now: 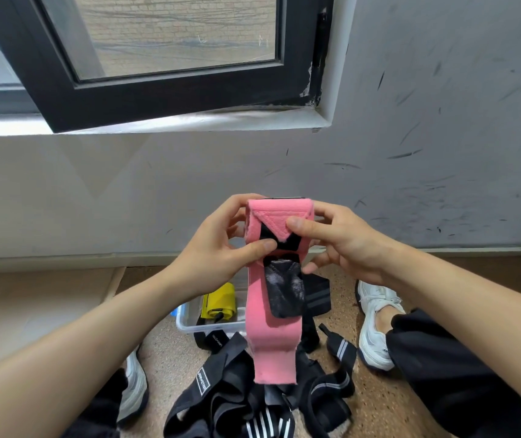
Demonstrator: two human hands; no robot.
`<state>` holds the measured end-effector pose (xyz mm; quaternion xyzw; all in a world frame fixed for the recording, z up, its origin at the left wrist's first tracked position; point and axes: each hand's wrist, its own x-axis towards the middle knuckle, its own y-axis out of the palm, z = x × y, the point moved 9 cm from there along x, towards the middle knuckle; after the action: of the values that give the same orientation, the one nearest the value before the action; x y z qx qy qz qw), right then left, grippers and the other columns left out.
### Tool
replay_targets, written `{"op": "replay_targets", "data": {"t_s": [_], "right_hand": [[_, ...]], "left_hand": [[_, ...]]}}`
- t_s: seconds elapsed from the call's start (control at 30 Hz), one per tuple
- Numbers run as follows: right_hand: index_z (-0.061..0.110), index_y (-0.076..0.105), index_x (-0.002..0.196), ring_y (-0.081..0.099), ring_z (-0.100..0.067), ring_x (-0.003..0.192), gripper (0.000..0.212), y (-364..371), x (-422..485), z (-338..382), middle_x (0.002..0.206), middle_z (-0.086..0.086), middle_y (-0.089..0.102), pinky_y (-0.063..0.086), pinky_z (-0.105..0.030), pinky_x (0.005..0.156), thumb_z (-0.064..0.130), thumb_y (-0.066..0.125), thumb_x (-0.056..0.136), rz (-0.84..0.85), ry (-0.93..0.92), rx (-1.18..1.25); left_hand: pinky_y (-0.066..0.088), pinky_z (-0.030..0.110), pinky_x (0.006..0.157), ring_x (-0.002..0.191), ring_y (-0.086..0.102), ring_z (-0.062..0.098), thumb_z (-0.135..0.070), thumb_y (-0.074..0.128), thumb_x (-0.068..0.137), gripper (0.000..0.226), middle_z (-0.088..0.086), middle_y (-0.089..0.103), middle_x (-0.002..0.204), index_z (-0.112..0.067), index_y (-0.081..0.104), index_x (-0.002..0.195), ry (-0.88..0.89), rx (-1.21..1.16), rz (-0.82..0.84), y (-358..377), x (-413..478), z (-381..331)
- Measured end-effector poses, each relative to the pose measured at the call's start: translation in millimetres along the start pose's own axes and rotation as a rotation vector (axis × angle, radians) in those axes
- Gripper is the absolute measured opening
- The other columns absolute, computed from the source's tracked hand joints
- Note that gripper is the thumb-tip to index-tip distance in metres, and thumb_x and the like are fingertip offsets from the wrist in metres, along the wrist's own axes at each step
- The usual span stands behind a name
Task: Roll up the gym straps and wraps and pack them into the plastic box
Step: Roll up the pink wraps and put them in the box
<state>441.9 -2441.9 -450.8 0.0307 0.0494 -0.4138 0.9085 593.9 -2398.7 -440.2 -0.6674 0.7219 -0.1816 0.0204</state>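
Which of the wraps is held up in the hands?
The pink wrap, gripped by the left hand and the right hand. The yellow wrap lies in the plastic box; the black straps lie on the floor.

I can see small white lettering on a black woven strap, but it is too small for me to read. A white-bordered black label patch on a second black elastic wrap also carries print, which is just as illegible.
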Motion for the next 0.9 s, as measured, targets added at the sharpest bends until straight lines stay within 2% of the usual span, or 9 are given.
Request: {"op": "replay_targets", "data": {"t_s": [0.07,0.17,0.33,0.5,0.57,0.63,0.73,0.8,0.9], "right_hand": [[0.021,0.068,0.124,0.073,-0.030,0.094,0.043,-4.2,0.7,2.4,0.108,-0.008,0.074,0.059,-0.036,0.060,0.032,0.075,0.083,-0.032,-0.031,-0.012],[0.019,0.066,0.124,0.071,-0.024,0.085,0.046,-6.1,0.4,7.0,0.104,-0.009,0.074,0.057,-0.034,0.058,0.027,0.078,0.080,-0.052,-0.082,-0.023],[0.021,0.063,0.128,0.073,-0.026,0.097,0.057,-7.1,-1.0,9.4,0.112,-0.010,0.073,0.063,-0.044,0.073,0.011,0.084,0.076,-0.101,-0.159,-0.091],[0.023,0.059,0.130,0.068,-0.019,0.109,0.065,-2.5,-2.4,8.9,0.117,0.000,0.071,0.063,-0.046,0.079,-0.001,0.084,0.075,-0.086,-0.190,-0.144],[0.026,0.058,0.132,0.068,-0.017,0.111,0.066,-1.7,-1.4,6.9,0.120,0.002,0.069,0.063,-0.047,0.079,0.004,0.085,0.077,-0.059,-0.153,-0.153],[0.029,0.060,0.132,0.069,-0.018,0.110,0.056,-1.0,0.4,3.9,0.123,0.001,0.068,0.063,-0.045,0.075,0.019,0.083,0.082,-0.016,-0.086,-0.123],[0.030,0.066,0.127,0.066,-0.021,0.092,0.043,-3.3,1.4,0.5,0.112,-0.001,0.069,0.059,-0.039,0.069,0.041,0.070,0.085,-0.001,0.002,-0.084],[0.032,0.066,0.127,0.062,-0.021,0.082,0.043,-4.0,0.4,-3.2,0.100,0.001,0.069,0.057,-0.037,0.065,0.045,0.068,0.086,0.005,0.032,-0.067],[0.030,0.066,0.127,0.063,-0.023,0.078,0.043,-2.0,-1.3,-5.9,0.101,-0.003,0.071,0.059,-0.039,0.065,0.040,0.074,0.086,0.027,0.030,-0.016]], "left_hand": [[0.055,0.026,0.067,0.099,0.069,0.019,-0.030,0.081,0.079,0.065,0.010,0.066,0.123,-0.033,0.052,0.137,-0.102,-0.039,0.036,0.9,-0.4,6.3],[0.055,0.033,0.069,0.096,0.072,0.014,-0.038,0.076,0.079,0.065,0.010,0.071,0.118,-0.037,0.049,0.139,-0.271,-0.083,0.137,7.9,-4.6,16.6],[0.057,0.035,0.068,0.087,0.070,0.019,-0.062,0.071,0.074,0.064,-0.001,0.073,0.112,-0.037,0.059,0.131,-0.388,-0.215,0.112,6.9,-6.9,23.5],[0.054,0.030,0.057,0.081,0.067,0.023,-0.039,0.075,0.079,0.053,0.006,0.073,0.114,-0.029,0.063,0.129,-0.403,-0.307,0.049,5.7,-5.6,26.9],[0.052,0.029,0.056,0.075,0.066,0.022,-0.031,0.076,0.076,0.053,0.007,0.074,0.107,-0.026,0.065,0.127,-0.388,-0.318,0.019,3.2,-4.5,25.6],[0.050,0.026,0.053,0.073,0.063,0.021,-0.027,0.077,0.072,0.053,0.010,0.072,0.104,-0.024,0.066,0.124,-0.368,-0.312,-0.019,0.3,-4.0,24.9],[0.048,0.024,0.051,0.075,0.062,0.019,-0.026,0.082,0.064,0.061,0.012,0.073,0.102,-0.024,0.066,0.122,-0.334,-0.317,-0.059,-1.5,-3.9,24.8],[0.049,0.024,0.053,0.079,0.066,0.018,-0.023,0.083,0.067,0.061,0.015,0.075,0.106,-0.024,0.064,0.124,-0.307,-0.317,-0.076,-2.8,-2.8,22.9],[0.050,0.027,0.058,0.086,0.068,0.019,-0.024,0.084,0.069,0.062,0.017,0.074,0.114,-0.025,0.062,0.127,-0.275,-0.300,-0.083,-2.8,-2.6,21.6]]}}
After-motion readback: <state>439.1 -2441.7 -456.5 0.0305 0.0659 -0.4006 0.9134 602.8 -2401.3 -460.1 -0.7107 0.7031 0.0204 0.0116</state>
